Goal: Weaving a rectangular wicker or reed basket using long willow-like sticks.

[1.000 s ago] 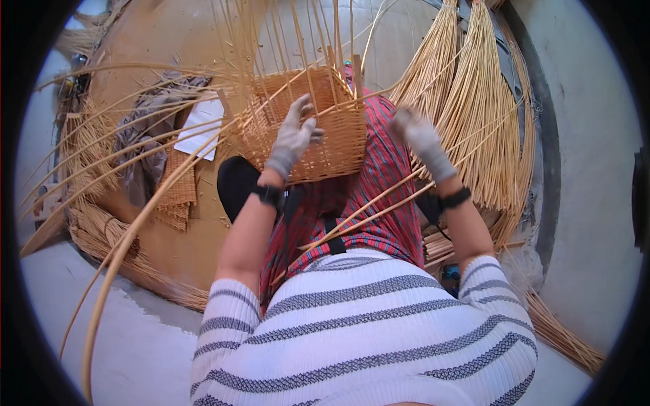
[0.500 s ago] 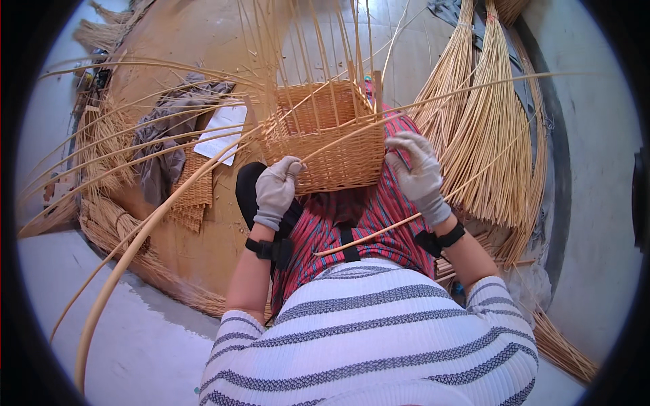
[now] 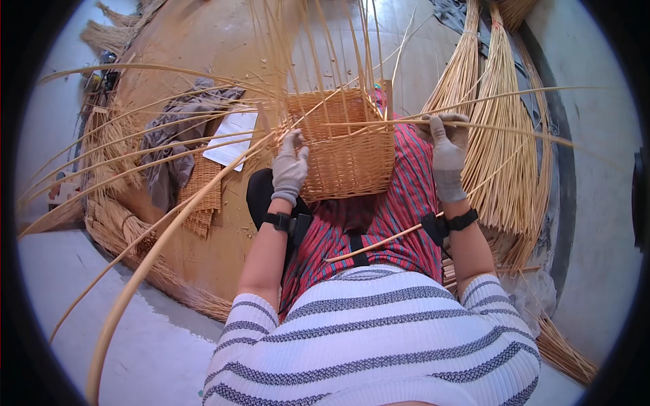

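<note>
Basket: on the lap of the red striped apron, open side up, with a flat stake at the right corner.
Left hand: gloved, fingers bent against the basket's near left corner; cannot tell whether pinching the rim or only touching.
Right hand: gloved, closed around a rod, held out past the basket's right edge.
Lap rod: slanting across the apron, below the basket.
Thick rod: running from the basket's left side down past the floor's left edge.
Sheet: white, over the upper end of a woven panel, beside gray cloth; any print too small to read.
Bundles: along the floor's right edge.
</note>
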`<state>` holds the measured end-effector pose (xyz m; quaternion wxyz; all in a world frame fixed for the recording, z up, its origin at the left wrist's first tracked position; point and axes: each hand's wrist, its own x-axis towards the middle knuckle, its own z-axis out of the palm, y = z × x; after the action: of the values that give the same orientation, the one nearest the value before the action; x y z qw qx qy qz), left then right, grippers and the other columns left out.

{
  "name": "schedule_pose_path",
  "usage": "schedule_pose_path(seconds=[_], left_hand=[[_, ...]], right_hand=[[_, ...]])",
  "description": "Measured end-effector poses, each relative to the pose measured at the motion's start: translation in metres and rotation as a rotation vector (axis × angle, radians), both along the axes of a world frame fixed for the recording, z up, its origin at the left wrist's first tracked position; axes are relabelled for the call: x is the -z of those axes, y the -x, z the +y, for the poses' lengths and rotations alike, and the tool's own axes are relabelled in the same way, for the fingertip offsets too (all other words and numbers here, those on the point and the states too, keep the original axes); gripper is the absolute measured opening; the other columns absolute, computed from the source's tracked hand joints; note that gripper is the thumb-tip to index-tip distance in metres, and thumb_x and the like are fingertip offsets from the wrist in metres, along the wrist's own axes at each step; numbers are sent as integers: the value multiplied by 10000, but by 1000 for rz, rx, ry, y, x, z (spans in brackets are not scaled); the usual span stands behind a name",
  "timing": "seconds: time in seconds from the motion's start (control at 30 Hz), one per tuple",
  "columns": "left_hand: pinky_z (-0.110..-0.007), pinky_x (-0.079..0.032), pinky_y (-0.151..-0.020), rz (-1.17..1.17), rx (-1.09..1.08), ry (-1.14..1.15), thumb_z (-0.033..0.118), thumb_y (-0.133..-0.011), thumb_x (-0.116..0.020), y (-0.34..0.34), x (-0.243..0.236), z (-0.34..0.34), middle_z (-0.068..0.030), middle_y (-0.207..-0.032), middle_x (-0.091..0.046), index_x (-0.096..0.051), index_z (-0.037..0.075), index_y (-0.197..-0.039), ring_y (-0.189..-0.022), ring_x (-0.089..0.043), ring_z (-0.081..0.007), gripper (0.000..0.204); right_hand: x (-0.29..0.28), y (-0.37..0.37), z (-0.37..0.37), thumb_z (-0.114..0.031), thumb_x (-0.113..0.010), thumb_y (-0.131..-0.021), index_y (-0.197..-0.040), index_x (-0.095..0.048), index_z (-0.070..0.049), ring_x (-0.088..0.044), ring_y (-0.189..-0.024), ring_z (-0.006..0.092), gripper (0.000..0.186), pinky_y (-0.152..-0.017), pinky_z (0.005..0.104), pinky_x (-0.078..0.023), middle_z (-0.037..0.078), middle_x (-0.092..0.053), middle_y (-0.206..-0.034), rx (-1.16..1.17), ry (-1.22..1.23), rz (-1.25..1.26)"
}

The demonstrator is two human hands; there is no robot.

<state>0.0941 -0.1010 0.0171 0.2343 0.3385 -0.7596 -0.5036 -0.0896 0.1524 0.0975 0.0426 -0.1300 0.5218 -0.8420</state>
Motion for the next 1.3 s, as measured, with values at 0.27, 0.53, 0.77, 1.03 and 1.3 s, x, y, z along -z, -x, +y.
schedule_pose_path(seconds=[0.27, 0.53, 0.77, 1.03, 1.3], left_hand=[[-458, -536, -834, -350, 67, 402, 186, -986, -598, 2, -2, 1, -98, -1170, -718, -492, 193, -1424, -1005, -695, -358, 450], [-380, -582, -669, -463, 354, -204, 369, -1042, -549, 69, -14, -8, -120, -1031, -719, -596, 81, -1270, -731, -739, -235, 370], [-315, -576, -504, -232, 305, -455, 338, -1028, -620, 72, 13, 4, -85, -853, -698, -651, 29, -1063, -615, -719, -192, 313], [-329, -577, -509, -280, 151, -404, 454, -1018, -598, 78, 5, 12, -81, -741, -686, -679, 15, -1002, -572, -711, -198, 447], [-350, -597, -523, -217, 187, -507, 471, -922, -737, 82, 13, 9, -89, -848, -705, -673, 17, -934, -612, -714, -225, 458]], right_hand=[[85, 16, 6, -115, -684, -978, -1011, -602, -53, -734, -782, 218, 108, -669, 324, -650, 106, -719, -910, -171, -107, -328], [82, 37, -8, -67, -679, -975, -1011, -612, -41, -717, -800, 188, 81, -753, 327, -640, 97, -724, -935, -142, -234, -244], [48, 60, -80, 0, -695, -931, -1076, -569, -46, -712, -866, 219, 198, -831, 310, -602, 91, -701, -977, -182, -331, 404], [4, 97, -234, -20, -594, -939, -1564, -354, -202, -653, -1035, 285, 694, -923, 358, -550, 219, -650, -1191, -105, -587, 693], [79, 27, -41, -129, -439, -1090, -1266, -478, -59, -561, -658, 117, 194, -719, 304, -554, 32, -580, -759, 66, -218, 203]])
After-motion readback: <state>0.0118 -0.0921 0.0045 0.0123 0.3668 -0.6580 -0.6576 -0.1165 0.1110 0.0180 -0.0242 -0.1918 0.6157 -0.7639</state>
